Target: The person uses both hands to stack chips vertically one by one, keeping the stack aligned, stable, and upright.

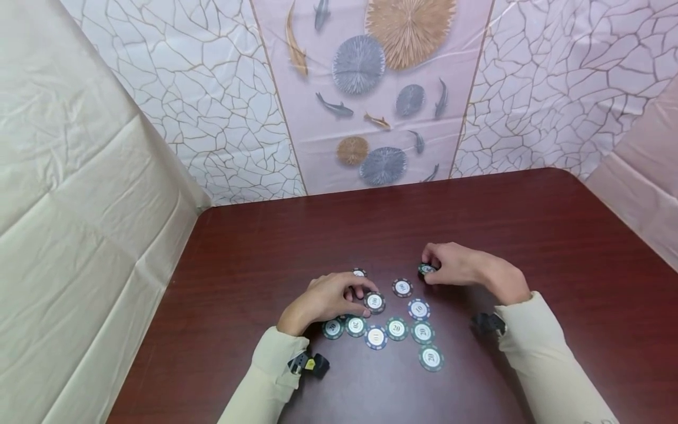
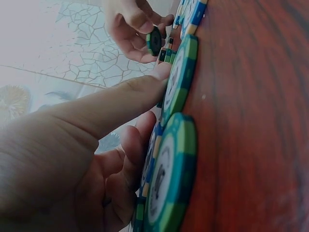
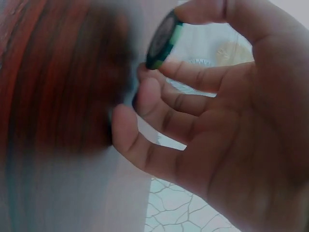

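Observation:
My right hand (image 1: 454, 263) pinches a green poker chip (image 1: 426, 269) between thumb and forefinger; in the right wrist view this chip (image 3: 164, 41) stands tilted, with the other fingers curled below it. My left hand (image 1: 335, 294) is over the left part of the chip layout, thumb and forefinger at the edges of a black chip (image 1: 374, 302) marked 100. Part of another black chip (image 1: 359, 272) shows beyond its knuckles. In the left wrist view, the left thumb reaches behind a green chip (image 2: 179, 79), and its other fingers are partly hidden.
Several chips lie flat on the dark red table (image 1: 254, 247): a black one (image 1: 402, 287), blue ones (image 1: 376, 337) and green ones (image 1: 431, 357). Patterned cloth (image 1: 233, 118) hangs behind the table, and pale cloth (image 1: 95, 235) along its left side.

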`<act>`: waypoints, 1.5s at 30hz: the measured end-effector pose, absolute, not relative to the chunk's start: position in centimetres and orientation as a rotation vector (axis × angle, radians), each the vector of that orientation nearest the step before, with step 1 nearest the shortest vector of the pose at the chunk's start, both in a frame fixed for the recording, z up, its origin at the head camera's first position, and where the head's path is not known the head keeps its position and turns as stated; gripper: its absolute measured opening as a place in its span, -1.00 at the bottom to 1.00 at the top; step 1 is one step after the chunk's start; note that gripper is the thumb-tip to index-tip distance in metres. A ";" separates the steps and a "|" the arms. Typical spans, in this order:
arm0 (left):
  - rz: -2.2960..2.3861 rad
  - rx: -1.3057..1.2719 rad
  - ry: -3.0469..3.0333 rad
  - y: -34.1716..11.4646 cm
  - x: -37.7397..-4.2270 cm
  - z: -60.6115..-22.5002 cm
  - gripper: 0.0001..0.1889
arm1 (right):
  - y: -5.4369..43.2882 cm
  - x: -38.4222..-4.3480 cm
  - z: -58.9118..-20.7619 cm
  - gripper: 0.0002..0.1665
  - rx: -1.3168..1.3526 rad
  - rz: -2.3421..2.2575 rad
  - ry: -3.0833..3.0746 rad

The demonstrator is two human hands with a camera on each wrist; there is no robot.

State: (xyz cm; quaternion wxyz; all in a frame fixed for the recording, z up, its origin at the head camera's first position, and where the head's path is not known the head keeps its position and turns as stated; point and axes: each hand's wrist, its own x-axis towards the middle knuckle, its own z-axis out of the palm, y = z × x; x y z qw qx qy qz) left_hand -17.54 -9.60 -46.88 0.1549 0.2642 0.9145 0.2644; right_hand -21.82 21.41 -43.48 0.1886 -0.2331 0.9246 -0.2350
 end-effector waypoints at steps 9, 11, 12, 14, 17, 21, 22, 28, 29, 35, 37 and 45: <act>0.772 0.736 2.620 -9.7 -17.5 -47.3 -0.63 | 21.8 -22.0 -43.5 -0.69 -0.751 -0.801 2.639; 0.763 0.735 2.614 -9.7 -17.6 -47.3 -0.62 | 21.7 -22.1 -43.4 -0.68 -0.760 -0.837 2.629; 0.759 0.734 2.610 -9.6 -17.7 -47.3 -0.62 | 21.7 -22.1 -43.3 -0.67 -0.766 -0.849 2.624; 0.756 0.735 2.605 -9.5 -17.8 -47.0 -0.61 | 21.5 -22.2 -43.1 -0.66 -0.784 -0.867 2.616; 0.755 0.743 2.611 -9.4 -18.2 -46.6 -0.61 | 21.0 -22.2 -42.7 -0.64 -0.824 -0.869 2.633; 0.755 0.727 2.616 -9.3 -18.3 -46.3 -0.62 | 19.9 -22.1 -42.4 -0.63 -0.880 -0.899 2.638; 0.755 0.715 2.612 -9.3 -18.3 -46.3 -0.62 | 19.7 -22.0 -42.4 -0.64 -0.888 -0.914 2.628; 0.760 0.680 2.591 -9.5 -17.9 -46.7 -0.62 | 18.4 -21.3 -43.0 -0.64 -0.897 -1.047 2.546; 0.762 0.682 2.591 -9.5 -17.9 -46.8 -0.62 | 18.2 -21.3 -43.0 -0.63 -0.898 -1.062 2.539; 0.771 0.694 2.603 -9.6 -17.8 -46.7 -0.62 | 17.3 -21.1 -43.3 -0.61 -0.966 -1.063 2.514; 0.770 0.696 2.599 -9.6 -17.8 -46.7 -0.61 | 16.9 -20.9 -43.5 -0.61 -1.001 -1.041 2.491; 0.750 0.688 2.620 -9.4 -17.9 -46.8 -0.73 | 15.3 -19.9 -43.8 -0.60 -1.050 -0.954 2.411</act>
